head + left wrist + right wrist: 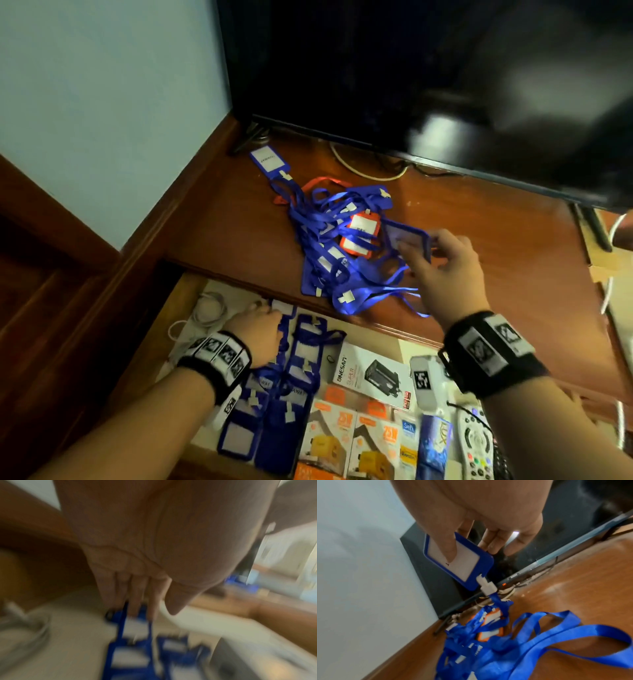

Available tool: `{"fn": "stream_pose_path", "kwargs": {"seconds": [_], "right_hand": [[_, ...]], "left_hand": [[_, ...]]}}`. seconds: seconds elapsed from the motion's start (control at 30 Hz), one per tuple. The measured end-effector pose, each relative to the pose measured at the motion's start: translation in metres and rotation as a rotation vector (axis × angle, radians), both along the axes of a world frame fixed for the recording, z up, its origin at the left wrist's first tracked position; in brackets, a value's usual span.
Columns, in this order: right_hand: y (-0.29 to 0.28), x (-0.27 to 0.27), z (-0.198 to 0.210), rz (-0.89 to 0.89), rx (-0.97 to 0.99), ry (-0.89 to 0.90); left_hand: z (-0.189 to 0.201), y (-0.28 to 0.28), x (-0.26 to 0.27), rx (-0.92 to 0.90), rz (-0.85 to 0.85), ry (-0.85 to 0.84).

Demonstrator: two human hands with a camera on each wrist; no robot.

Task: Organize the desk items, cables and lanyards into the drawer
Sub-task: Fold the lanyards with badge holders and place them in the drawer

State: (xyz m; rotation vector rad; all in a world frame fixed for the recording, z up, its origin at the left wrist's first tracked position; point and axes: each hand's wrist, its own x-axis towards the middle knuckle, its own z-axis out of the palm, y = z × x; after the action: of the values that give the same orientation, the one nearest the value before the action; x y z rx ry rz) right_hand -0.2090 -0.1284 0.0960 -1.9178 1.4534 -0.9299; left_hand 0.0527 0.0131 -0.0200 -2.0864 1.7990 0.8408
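Observation:
A tangled pile of blue lanyards (pixel 329 246) (pixel 488 642) with badge holders lies on the wooden desk (pixel 479 233), an orange badge holder (pixel 359 236) (pixel 489 622) among them. My right hand (pixel 411 246) (pixel 471 553) pinches one blue badge holder (pixel 397 236) (pixel 471 566) lifted above the pile, its strap still trailing into the tangle. The open drawer (pixel 178 301) below holds rows of blue badge holders (pixel 294 370) (pixel 130 655). My left hand (pixel 263 322) (pixel 137 601) reaches into the drawer, straight fingers touching the top of one row. The left wrist view is blurred.
A dark TV (pixel 342 68) stands at the back of the desk with cables (pixel 370 171) under it. One more blue badge holder (pixel 270 161) lies by its foot. The drawer also holds a white cable coil (pixel 209 308), charger boxes (pixel 373 373) and a remote (pixel 476 442).

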Motion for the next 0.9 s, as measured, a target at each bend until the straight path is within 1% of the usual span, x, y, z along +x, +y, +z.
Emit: {"fn": "stream_pose_path", "kwargs": {"seconds": [0.07, 0.1, 0.17, 0.23, 0.27, 0.3, 0.37, 0.43, 0.53, 0.63, 0.73, 0.77, 0.83, 0.9], "right_hand": [[0.02, -0.011, 0.013, 0.042, 0.029, -0.098], [0.031, -0.015, 0.022, 0.084, 0.069, -0.175], [0.05, -0.021, 0.037, 0.147, 0.147, -0.301], [0.063, -0.023, 0.053, 0.172, 0.208, -0.371], [0.068, -0.023, 0.06, 0.18, 0.237, -0.402], [0.072, -0.022, 0.069, 0.186, 0.259, -0.441], [0.077, -0.018, 0.089, 0.189, 0.283, -0.54], [0.079, -0.014, 0.111, 0.184, 0.287, -0.665], [0.076, -0.012, 0.142, 0.18, 0.254, -0.8], [0.066, -0.02, 0.163, 0.134, 0.204, -0.893], [0.05, -0.042, 0.171, 0.028, 0.033, -0.844], [0.046, -0.051, 0.172, -0.012, -0.016, -0.82], [0.039, -0.065, 0.165, -0.095, -0.063, -0.75], [0.037, -0.072, 0.149, -0.127, -0.051, -0.604]], "left_hand": [[0.029, 0.016, -0.002, -0.021, 0.015, 0.077], [0.046, 0.023, -0.004, -0.059, 0.042, 0.147], [0.081, 0.035, -0.012, -0.145, 0.135, 0.347], [0.111, 0.036, -0.023, -0.234, 0.221, 0.584], [0.124, 0.033, -0.03, -0.288, 0.23, 0.666], [0.135, 0.027, -0.036, -0.348, 0.208, 0.701], [0.159, 0.014, -0.048, -0.433, 0.133, 0.699], [0.181, -0.001, -0.064, -0.447, 0.099, 0.74], [0.198, -0.021, -0.083, -0.476, 0.087, 0.917], [0.213, -0.033, -0.086, -0.484, 0.149, 1.054], [0.233, -0.035, -0.078, -0.499, 0.167, 1.081], [0.242, -0.034, -0.074, -0.511, 0.147, 1.06], [0.264, -0.028, -0.066, -0.574, 0.046, 0.923], [0.289, -0.022, -0.059, -0.672, -0.098, 0.764]]}}
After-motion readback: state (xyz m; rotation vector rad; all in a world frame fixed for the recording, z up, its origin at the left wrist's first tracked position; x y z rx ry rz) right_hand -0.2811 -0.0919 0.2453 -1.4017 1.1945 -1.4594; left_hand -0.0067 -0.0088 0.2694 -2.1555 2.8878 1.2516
